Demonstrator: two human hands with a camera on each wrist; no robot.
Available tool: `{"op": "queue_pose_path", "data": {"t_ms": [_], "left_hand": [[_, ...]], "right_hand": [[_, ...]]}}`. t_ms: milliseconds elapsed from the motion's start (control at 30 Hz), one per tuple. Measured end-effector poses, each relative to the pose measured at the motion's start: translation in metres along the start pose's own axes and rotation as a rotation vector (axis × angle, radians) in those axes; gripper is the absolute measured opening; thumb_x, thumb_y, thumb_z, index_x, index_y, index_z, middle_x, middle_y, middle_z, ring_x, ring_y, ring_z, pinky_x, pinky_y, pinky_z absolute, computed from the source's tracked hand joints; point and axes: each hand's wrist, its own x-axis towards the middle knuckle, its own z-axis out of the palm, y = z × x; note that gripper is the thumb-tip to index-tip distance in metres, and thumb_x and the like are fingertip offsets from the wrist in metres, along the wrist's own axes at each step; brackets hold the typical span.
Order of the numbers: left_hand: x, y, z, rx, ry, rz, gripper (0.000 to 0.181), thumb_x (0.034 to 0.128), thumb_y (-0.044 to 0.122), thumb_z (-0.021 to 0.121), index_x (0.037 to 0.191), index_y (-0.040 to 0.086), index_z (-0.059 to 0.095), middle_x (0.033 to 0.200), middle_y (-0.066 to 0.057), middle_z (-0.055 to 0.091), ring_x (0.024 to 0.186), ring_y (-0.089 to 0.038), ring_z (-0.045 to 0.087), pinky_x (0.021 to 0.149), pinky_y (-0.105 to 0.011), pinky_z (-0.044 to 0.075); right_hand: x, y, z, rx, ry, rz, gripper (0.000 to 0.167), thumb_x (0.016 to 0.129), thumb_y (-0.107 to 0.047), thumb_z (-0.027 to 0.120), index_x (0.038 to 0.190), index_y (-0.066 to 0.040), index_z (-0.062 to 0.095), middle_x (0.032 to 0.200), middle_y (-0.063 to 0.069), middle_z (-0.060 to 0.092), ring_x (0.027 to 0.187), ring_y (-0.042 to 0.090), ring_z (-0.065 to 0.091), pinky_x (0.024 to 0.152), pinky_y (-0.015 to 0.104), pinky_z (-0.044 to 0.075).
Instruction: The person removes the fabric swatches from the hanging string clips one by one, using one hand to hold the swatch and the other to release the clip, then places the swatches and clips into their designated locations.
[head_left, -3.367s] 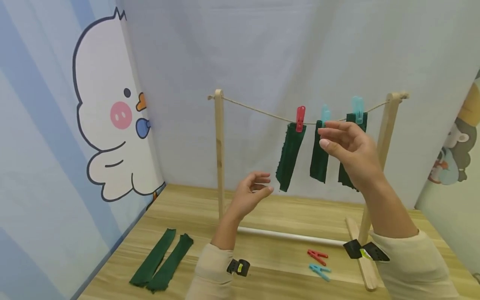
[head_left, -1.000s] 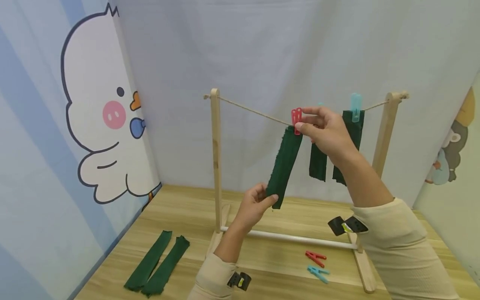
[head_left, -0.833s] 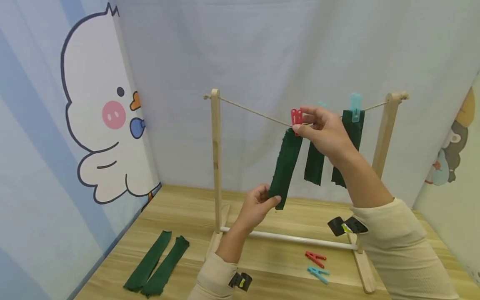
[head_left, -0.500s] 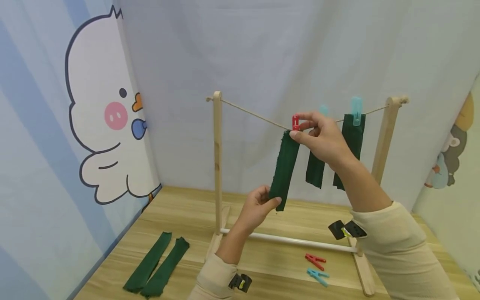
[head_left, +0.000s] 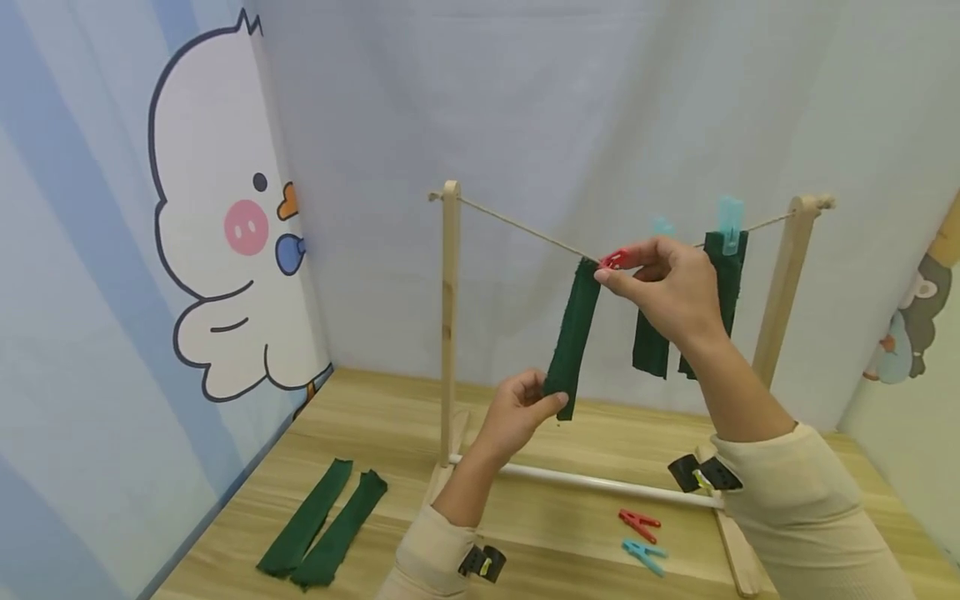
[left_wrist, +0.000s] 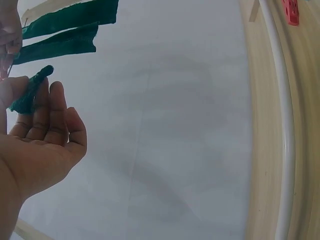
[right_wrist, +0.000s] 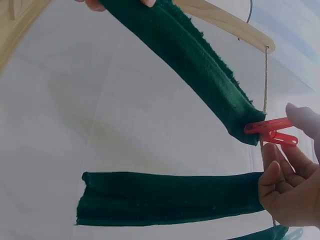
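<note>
Between my two hands, just right of centre in the head view, is a green cloth strip (head_left: 573, 333), its upper end at the rope (head_left: 525, 227) and its length slanting down to the left. My left hand (head_left: 513, 412) pinches its lower end, thumb on the near side and fingers behind. My right hand (head_left: 678, 292), higher up and to the right, pinches a red clip (head_left: 615, 259) by its handles. In the right wrist view the clip's nose lies over the strip's top corner, beside the rope — whether it bites there or stands apart, I cannot tell.

To the right of that strip, a middle strip (head_left: 651, 346) hangs with its top hidden behind my right hand; a light-blue clip (head_left: 662, 225) shows above my knuckles. Farther right, partly behind my hand and forearm, an outer strip (head_left: 726, 283) hangs from the rope under another light-blue clip (head_left: 730, 225).

The rope runs between a left post (head_left: 448, 333) and a right post (head_left: 783, 292), with a white rod (head_left: 592, 479) joining them low down. On the wooden table (head_left: 555, 533), two more green strips (head_left: 341, 533) lie side by side at lower left — and at lower right a second red clip (head_left: 640, 525) lies just above a blue clip (head_left: 645, 556).
</note>
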Motion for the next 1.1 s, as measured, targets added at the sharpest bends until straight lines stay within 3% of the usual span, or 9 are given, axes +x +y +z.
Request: {"op": "queue_pose_path", "data": {"t_ms": [167,367,500,667,933,1100], "left_hand": [[0.0,-0.001,0.0,0.001,0.007,-0.008,0.01,0.0871,-0.003,0.059,0.086,-0.013,0.057,0.076,-0.003,0.062,0.071,-0.012,0.057,0.073,-0.027,0.045],[-0.001,-0.002,0.0,0.005,0.006,-0.018,0.009,0.0859,-0.005,0.058,0.085,-0.014,0.057,0.075,-0.002,0.061,0.07,-0.012,0.057,0.071,-0.026,0.044],[0.003,-0.016,-0.002,0.003,0.012,-0.028,0.007,0.0846,-0.007,0.058,0.084,-0.013,0.057,0.077,-0.005,0.063,0.073,-0.013,0.058,0.073,-0.027,0.045],[0.005,-0.032,-0.004,-0.001,0.002,-0.031,0.008,0.0852,-0.004,0.058,0.089,-0.012,0.06,0.081,-0.007,0.064,0.076,-0.013,0.06,0.075,-0.029,0.047],[0.002,-0.026,-0.004,-0.019,-0.021,-0.008,0.017,0.0854,0.003,0.061,0.094,-0.011,0.062,0.083,-0.007,0.065,0.078,-0.015,0.061,0.077,-0.031,0.047],[-0.001,-0.02,-0.004,-0.019,-0.052,0.012,0.016,0.0854,0.002,0.061,0.092,-0.012,0.061,0.081,-0.004,0.065,0.074,-0.013,0.059,0.075,-0.03,0.047]], "right_hand": [[0.002,0.003,-0.001,0.041,0.064,-0.05,0.034,0.081,-0.027,0.074,0.094,0.003,0.065,0.088,0.01,0.066,0.066,0.008,0.058,0.058,0.02,0.042],[0.004,0.006,-0.001,0.104,0.108,-0.1,0.027,0.083,-0.019,0.073,0.092,0.006,0.065,0.079,-0.004,0.064,0.066,0.005,0.057,0.058,0.019,0.041],[0.004,0.007,0.0,0.102,0.135,-0.12,0.025,0.083,-0.017,0.072,0.09,0.006,0.064,0.076,-0.009,0.061,0.064,0.008,0.053,0.055,0.019,0.04],[0.005,0.007,0.002,0.174,0.226,-0.138,0.023,0.084,-0.014,0.071,0.089,0.008,0.064,0.072,-0.012,0.059,0.063,0.009,0.052,0.056,0.02,0.04],[0.004,0.005,0.005,0.335,0.332,-0.114,0.025,0.085,-0.011,0.069,0.093,0.011,0.061,0.081,-0.008,0.063,0.071,0.011,0.056,0.066,0.019,0.046],[0.004,0.005,0.007,0.441,0.372,-0.105,0.019,0.085,-0.01,0.068,0.091,0.006,0.062,0.082,-0.002,0.065,0.074,0.014,0.06,0.073,0.02,0.048]]}}
